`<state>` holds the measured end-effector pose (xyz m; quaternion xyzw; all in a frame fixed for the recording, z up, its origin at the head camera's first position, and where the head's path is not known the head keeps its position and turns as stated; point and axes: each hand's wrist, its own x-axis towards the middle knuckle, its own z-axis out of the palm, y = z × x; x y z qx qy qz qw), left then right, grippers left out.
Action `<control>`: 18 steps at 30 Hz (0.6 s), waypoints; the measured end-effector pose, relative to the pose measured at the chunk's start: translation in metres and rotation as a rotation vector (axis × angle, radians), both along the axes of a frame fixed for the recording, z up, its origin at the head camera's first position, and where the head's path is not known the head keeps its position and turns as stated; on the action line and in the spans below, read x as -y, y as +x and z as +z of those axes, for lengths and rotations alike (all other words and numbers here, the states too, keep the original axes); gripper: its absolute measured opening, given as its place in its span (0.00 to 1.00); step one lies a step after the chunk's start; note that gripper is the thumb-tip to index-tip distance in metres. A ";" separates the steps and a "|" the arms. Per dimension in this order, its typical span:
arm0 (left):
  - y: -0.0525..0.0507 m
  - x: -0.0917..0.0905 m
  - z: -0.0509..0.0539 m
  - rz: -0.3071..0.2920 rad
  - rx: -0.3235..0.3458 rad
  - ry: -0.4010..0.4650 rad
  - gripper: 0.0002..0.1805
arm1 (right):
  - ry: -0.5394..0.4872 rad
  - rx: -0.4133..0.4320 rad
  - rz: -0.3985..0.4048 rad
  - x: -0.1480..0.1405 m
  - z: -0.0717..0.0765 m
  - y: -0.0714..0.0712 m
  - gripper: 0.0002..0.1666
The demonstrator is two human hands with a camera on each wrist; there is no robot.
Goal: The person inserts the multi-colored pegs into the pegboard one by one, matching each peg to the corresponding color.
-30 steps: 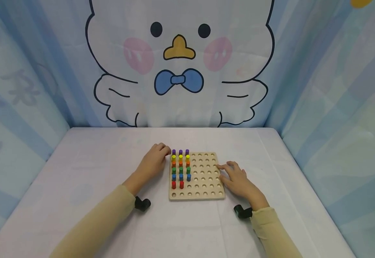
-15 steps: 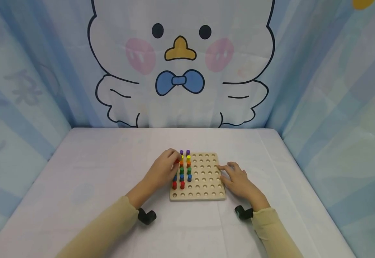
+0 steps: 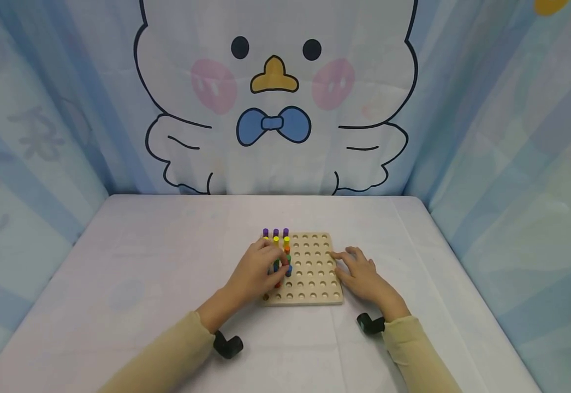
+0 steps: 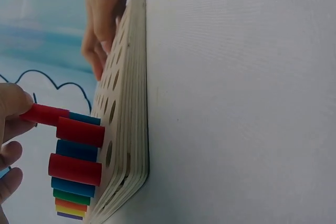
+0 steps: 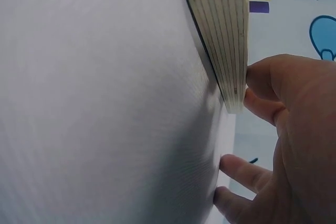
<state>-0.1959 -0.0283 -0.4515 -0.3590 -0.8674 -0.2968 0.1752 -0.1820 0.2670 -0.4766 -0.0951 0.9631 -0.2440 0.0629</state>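
Observation:
Between thumb and fingertip, my left hand pinches a red peg, tilted in the left wrist view and above the holes of a wooden pegboard. Two red pegs, the nearer one included, stand in the board just beside it. Purple, yellow, orange, green and blue pegs fill rows on the board's left side; the hand hides part of them. My right hand touches the board's right edge with spread, relaxed fingers.
A white cloth covers the table under the board. Blue-and-white curtains hang at the sides, and a cartoon-printed one stands behind. Each wrist carries a small black camera.
My left hand has moved from beside the board's far left corner, rightward and nearer over the pegs, carrying the red peg. The right hand has stayed at the board's edge.

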 end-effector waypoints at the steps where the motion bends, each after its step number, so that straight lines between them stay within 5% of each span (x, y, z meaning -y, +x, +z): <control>1: 0.001 0.000 -0.001 -0.006 -0.001 0.000 0.09 | 0.002 0.001 -0.001 0.000 0.000 0.000 0.26; 8: 0.006 -0.004 -0.009 -0.028 0.048 -0.030 0.06 | -0.011 0.004 -0.005 0.000 0.001 0.001 0.26; 18: 0.005 -0.009 -0.015 -0.057 -0.047 -0.006 0.08 | -0.019 0.000 0.008 0.001 0.004 0.003 0.26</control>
